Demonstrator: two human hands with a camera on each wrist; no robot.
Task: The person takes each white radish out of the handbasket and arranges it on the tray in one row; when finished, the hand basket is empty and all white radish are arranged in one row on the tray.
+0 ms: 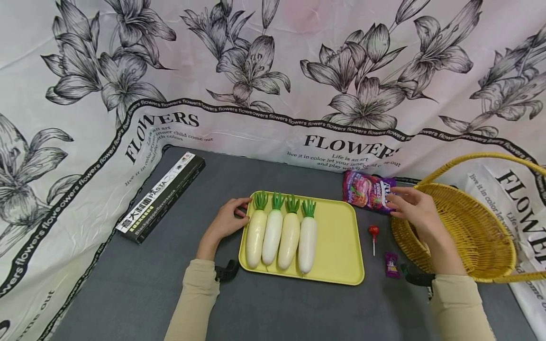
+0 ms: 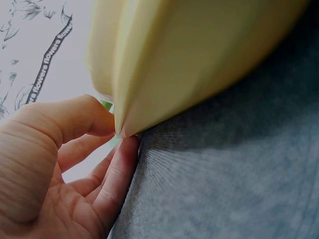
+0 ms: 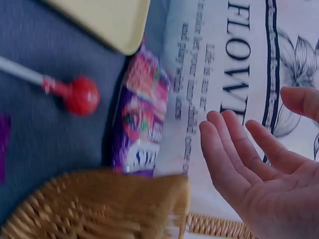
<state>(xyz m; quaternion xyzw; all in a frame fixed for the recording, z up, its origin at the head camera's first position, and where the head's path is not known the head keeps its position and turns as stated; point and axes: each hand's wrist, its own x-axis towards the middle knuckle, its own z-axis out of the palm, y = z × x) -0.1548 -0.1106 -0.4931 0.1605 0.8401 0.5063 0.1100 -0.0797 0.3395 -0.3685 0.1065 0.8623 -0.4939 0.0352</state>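
Bag (image 1: 362,190) off the tray's (image 1: 337,237) far right corner runs lengthwise toward the nearer right hand (image 1: 419,214), its fingers apart, while the left hand (image 1: 227,219) pinches the tray's left rim.

Pretty low-key outfit: the left sleeve (image 1: 194,298) and right sleeve (image 1: 460,305) are the same plain beige, kinda khaki-leaning, with a few soft wrinkles and cuffs ending around the wrists. Past those it's just 2 bare hands, left hand (image 1: 226,220) and right hand (image 1: 415,210). Each wrist also sports 1 black gadget, left wrist piece (image 1: 227,272) and right wrist piece (image 1: 420,278), both too small to make out properly tbh.
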